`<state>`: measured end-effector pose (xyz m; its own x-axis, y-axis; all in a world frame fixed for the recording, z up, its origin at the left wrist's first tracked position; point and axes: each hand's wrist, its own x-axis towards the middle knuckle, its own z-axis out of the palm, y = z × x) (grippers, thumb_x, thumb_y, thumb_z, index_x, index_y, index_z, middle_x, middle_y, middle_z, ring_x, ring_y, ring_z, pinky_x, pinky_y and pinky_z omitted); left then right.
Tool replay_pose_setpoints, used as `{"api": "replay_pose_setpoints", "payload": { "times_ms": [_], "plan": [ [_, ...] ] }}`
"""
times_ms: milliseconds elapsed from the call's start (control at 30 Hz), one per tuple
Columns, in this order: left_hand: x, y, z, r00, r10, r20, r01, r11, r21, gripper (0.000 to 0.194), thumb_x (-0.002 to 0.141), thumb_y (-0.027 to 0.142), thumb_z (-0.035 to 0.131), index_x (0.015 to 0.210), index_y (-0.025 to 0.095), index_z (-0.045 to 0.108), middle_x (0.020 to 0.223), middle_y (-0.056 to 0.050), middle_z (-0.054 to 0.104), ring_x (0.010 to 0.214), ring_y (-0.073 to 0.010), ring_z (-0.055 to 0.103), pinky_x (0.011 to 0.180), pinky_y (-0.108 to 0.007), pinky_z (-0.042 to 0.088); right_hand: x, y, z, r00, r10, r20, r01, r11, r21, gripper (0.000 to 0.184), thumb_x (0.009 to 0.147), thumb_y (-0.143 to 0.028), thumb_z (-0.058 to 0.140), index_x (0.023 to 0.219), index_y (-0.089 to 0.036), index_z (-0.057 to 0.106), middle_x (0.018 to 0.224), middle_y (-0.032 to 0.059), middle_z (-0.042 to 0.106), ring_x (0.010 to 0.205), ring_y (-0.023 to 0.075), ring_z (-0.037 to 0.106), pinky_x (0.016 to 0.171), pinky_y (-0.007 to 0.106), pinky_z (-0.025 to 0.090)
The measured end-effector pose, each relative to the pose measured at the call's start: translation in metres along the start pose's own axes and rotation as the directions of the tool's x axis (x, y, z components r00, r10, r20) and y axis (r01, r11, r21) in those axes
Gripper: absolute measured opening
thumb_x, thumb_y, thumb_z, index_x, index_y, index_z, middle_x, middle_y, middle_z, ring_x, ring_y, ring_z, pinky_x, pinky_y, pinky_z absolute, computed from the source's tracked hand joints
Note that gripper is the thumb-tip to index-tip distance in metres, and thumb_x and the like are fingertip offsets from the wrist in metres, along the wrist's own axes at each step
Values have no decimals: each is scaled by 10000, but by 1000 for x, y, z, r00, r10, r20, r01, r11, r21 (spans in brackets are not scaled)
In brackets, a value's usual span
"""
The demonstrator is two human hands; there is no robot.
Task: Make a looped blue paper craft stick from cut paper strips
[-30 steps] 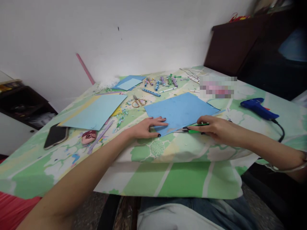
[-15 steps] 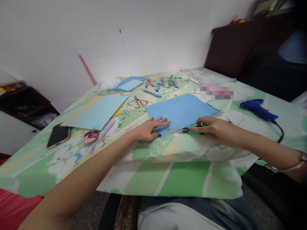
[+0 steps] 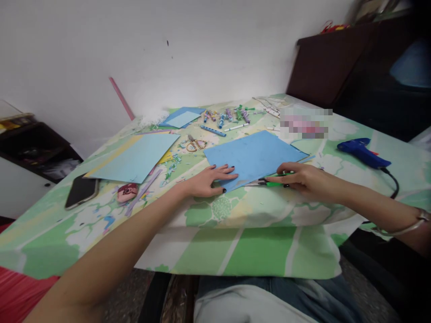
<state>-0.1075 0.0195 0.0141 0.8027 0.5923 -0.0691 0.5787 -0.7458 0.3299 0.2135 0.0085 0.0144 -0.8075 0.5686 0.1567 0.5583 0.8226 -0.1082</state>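
A blue sheet of paper (image 3: 256, 152) lies flat at the middle of the table. My left hand (image 3: 212, 180) rests on its near left corner, fingers spread and palm down. My right hand (image 3: 299, 177) is closed around a green box cutter (image 3: 274, 180) at the sheet's near edge. The cutter lies low and nearly flat, its metal blade pointing left towards my left hand. My right fingers hide part of the cutter's handle.
Light blue paper (image 3: 134, 154), gold scissors (image 3: 195, 143), a phone (image 3: 81, 191) and a pink case (image 3: 127, 193) are to the left. Small rolled paper pieces (image 3: 229, 115) and a blue punched strip (image 3: 213, 130) lie behind. A blue glue gun (image 3: 362, 151) with a cord sits at right.
My right hand has slid slightly to the right with the box cutter along the paper's near edge. The left hand stays pressed on the sheet.
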Motion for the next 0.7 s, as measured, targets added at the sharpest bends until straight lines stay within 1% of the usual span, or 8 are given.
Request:
{"api": "replay_pose_setpoints", "payload": {
  "times_ms": [100,267,467,700],
  "plan": [
    [0,-2,1,1000,14,-1,-14,1000,4,556,838,374,448,1364,332,275,1475,-8,182,1350,-258,156,1070,-495,107,0,4,1,999,0,-36,1,999,37,426,856,-196,365,1238,-298,525,999,88,574,788,179,588,697,299,466],
    [0,-2,1,1000,22,-3,-22,1000,7,548,842,374,442,1363,333,279,1475,-3,179,1350,-265,154,1072,-487,105,-6,9,2,1000,29,-12,-28,999,39,454,851,-170,351,1244,-332,509,1035,81,563,827,188,576,721,321,458],
    [-1,0,0,1000,7,2,-7,1000,3,537,848,375,432,1361,339,281,1475,5,178,1351,-263,150,1075,-485,99,-2,8,5,1000,-26,-8,26,999,32,465,871,-157,329,1285,-326,459,1004,93,553,898,212,514,750,362,436],
    [0,2,-2,1000,-3,23,2,1000,10,548,845,371,438,1367,322,278,1475,-11,173,1352,-271,137,1073,-487,96,6,5,2,999,-50,3,50,999,-10,444,877,-157,329,1256,-313,499,972,97,553,869,204,477,723,336,427]
  ]
}}
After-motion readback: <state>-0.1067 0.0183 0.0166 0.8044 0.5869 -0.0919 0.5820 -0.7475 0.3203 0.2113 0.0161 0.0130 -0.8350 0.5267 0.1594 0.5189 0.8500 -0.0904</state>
